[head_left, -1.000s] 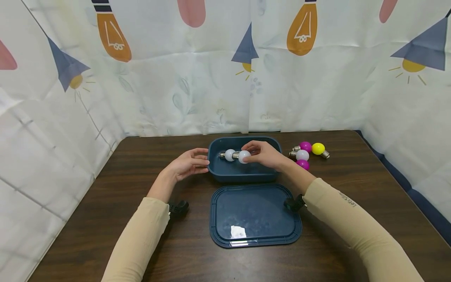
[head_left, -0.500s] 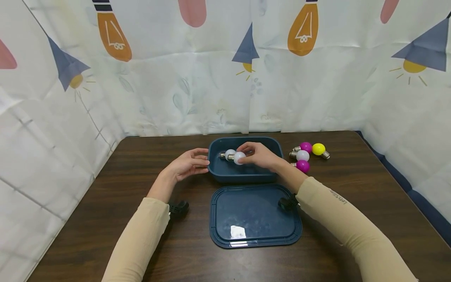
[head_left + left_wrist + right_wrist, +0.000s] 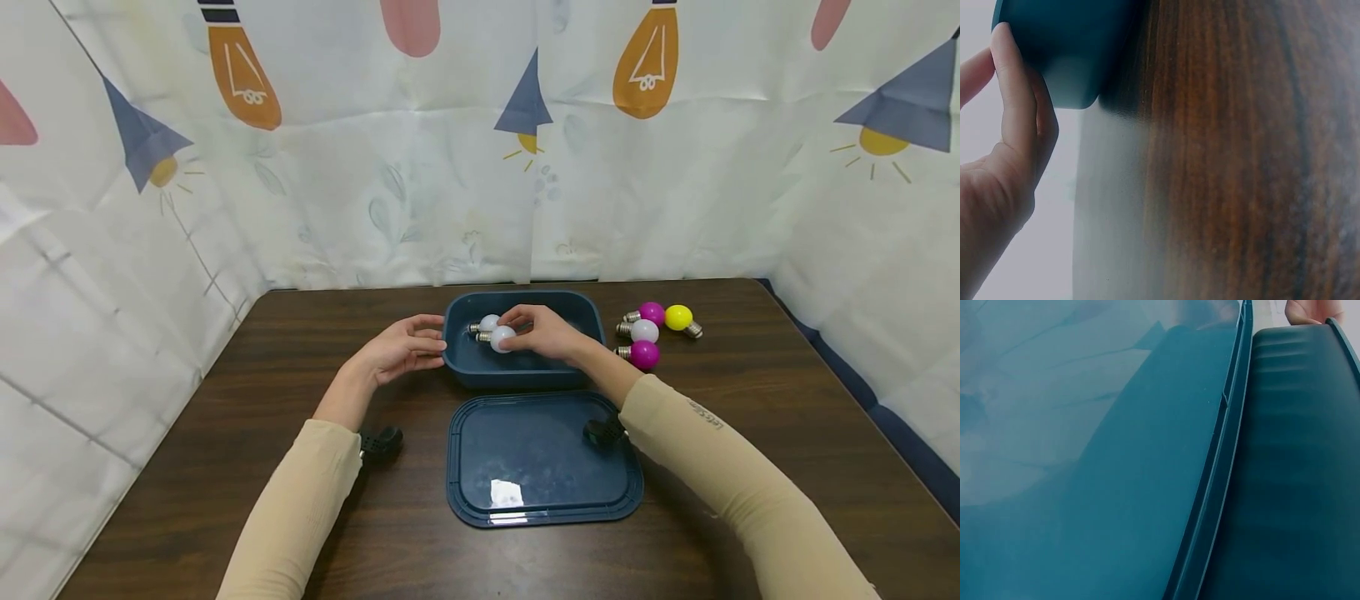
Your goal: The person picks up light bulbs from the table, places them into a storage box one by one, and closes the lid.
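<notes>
A dark blue box (image 3: 517, 379) stands near the back of the table. My right hand (image 3: 551, 333) reaches over it and pinches a white light bulb (image 3: 501, 340), its metal screw base pointing left. Just behind lies another white bulb (image 3: 488, 322) inside the box, partly covered by the held one. At the box's left end, my left hand (image 3: 408, 346) touches the outer wall with fairly straight fingers; the left wrist view shows those fingertips against the box (image 3: 1072, 62). In the right wrist view the left hand (image 3: 1313, 309) appears at the far end, and the right hand is out of frame.
A dark blue lid (image 3: 547, 458) lies flat in front of the box. To the right are loose bulbs: a yellow one (image 3: 678, 317), a white one (image 3: 643, 331), an upper magenta one (image 3: 652, 313) and a lower magenta one (image 3: 644, 354). A printed curtain (image 3: 450, 208) hangs behind the table.
My right hand has moved left and slightly down within the box, carrying the white light bulb in front of the other white bulb. My left hand has stayed at the box's end.
</notes>
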`<state>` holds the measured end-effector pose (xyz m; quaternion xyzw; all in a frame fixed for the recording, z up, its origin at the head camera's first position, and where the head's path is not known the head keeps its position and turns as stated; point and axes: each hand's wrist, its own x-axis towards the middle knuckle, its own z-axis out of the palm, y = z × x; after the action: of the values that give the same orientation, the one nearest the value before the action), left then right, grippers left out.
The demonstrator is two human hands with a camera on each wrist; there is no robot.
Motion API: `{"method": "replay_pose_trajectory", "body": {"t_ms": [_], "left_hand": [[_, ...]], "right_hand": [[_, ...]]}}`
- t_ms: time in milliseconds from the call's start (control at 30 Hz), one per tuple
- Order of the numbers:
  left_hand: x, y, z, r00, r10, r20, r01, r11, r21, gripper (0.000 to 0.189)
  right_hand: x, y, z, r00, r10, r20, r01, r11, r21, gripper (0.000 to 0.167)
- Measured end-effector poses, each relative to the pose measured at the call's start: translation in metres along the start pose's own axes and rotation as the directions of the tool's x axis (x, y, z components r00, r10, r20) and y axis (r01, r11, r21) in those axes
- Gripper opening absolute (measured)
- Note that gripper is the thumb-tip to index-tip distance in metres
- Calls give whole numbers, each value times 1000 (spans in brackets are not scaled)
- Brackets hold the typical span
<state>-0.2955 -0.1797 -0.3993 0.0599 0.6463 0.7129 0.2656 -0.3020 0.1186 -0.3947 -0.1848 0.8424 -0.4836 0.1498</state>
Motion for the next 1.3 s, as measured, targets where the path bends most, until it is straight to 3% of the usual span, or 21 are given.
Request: {"method": "replay_pose_trajectory", "body": {"t_ms": [667,1033,1300], "left_hand": [[-1,1,0,1000,-4,-10,4,999,-34,62],[-2,0,2,1000,-14,-19,14,1000,-23,65],[-2,1,3,1000,-8,-10,8,1000,-25,65]], "right_hand": [[10,0,7,1000,12,15,-12,1000,24,38],[9,0,11,999,-36,-1,36,999,-36,35],[9,1,10,998,-54,9,54,998,-9,36]]}}
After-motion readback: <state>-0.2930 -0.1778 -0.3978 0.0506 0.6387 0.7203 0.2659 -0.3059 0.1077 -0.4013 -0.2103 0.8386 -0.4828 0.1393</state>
